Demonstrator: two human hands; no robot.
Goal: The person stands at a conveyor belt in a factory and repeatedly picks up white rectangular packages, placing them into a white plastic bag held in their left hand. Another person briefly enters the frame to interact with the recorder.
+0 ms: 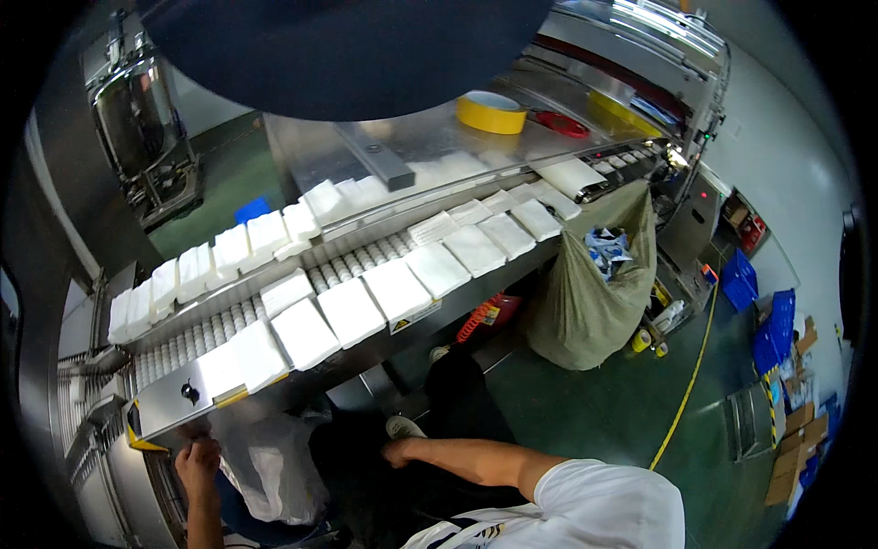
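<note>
My left hand (198,464) is below the near left end of a conveyor (163,404), close to its metal edge. Its fingers are curled, and what they may hold is hidden. My right hand (397,452) rests low against my dark trousers (462,403); its fingers are too small and turned away to read. Above my hands, white folded pads (305,341) lie in a row along the conveyor's near edge. More white stacks (231,249) line the far edge, with grey rollers (197,348) between the rows. A clear plastic bag (274,462) with white contents sits beside my left hand.
A large cloth sack (585,306) with wrappers inside hangs at the conveyor's right. Yellow tape (491,113) and a red ring-shaped thing (562,124) lie on the metal top. Blue bins (774,329) and cardboard boxes (792,457) stand along the right wall. A dark disc (338,55) blocks the upper view.
</note>
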